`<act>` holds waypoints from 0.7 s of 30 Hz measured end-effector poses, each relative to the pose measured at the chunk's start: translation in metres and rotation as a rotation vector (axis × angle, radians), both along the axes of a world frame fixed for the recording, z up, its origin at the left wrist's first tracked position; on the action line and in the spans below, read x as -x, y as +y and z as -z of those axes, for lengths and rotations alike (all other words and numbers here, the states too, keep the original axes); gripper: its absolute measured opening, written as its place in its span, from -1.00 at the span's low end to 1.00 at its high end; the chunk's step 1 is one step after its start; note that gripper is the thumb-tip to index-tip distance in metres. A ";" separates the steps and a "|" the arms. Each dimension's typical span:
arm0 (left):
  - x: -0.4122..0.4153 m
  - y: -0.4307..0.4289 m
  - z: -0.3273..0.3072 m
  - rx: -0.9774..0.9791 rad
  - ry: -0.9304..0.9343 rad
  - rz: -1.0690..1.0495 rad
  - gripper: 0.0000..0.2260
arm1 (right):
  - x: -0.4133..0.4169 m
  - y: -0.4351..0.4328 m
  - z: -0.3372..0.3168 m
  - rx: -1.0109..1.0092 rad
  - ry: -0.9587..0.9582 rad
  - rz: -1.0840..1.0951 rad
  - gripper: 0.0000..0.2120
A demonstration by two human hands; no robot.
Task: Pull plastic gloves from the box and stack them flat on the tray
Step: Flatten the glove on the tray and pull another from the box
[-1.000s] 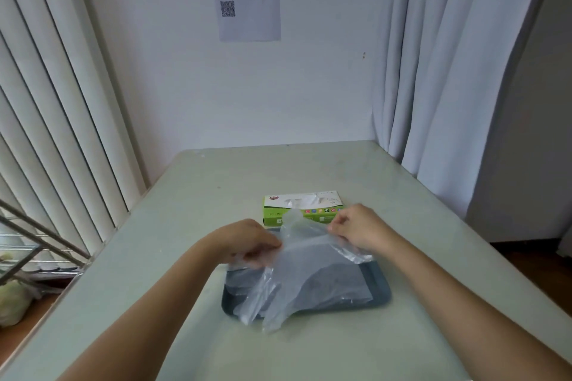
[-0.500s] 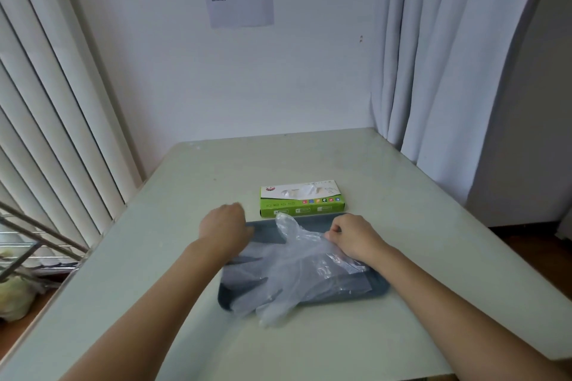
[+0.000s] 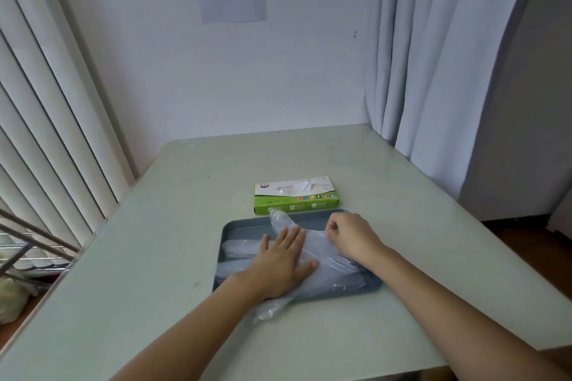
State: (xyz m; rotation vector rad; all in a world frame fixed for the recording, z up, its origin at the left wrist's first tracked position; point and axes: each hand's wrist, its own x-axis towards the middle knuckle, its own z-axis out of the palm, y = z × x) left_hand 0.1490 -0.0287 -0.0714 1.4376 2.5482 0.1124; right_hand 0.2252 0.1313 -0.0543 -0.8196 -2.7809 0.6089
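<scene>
A dark blue-grey tray (image 3: 238, 226) lies on the pale table, just in front of a green and white glove box (image 3: 295, 196). Clear plastic gloves (image 3: 328, 260) lie spread over the tray, some fingers hanging past its near edge. My left hand (image 3: 283, 263) presses flat on the gloves with straight fingers. My right hand (image 3: 349, 237) rests at the tray's far right, fingers curled and pinching the edge of the top glove.
The pale table (image 3: 309, 158) stands against a white wall. Vertical blinds (image 3: 46, 120) hang at the left and a white curtain (image 3: 433, 56) at the right. A metal rack (image 3: 28, 247) sits beyond the table's left edge.
The glove, held up by both hands a second ago, now lies on the tray. My left hand has let go, moved right and flattened onto it.
</scene>
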 end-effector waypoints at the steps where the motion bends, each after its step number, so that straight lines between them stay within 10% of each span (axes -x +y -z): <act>1: 0.001 -0.001 0.002 0.008 -0.003 -0.007 -0.33 | -0.003 0.002 -0.002 -0.033 0.021 0.007 -0.87; 6: 0.001 -0.002 0.005 0.024 0.010 0.003 -0.17 | -0.018 -0.010 -0.017 -0.075 0.348 -0.153 -0.71; 13: -0.002 -0.004 0.002 0.039 0.030 -0.007 -0.08 | -0.027 -0.039 0.015 0.066 -0.074 -0.464 -0.53; 21: 0.014 -0.032 0.004 0.083 -0.025 -0.008 0.30 | -0.034 -0.025 0.013 -0.047 -0.392 -0.314 -0.16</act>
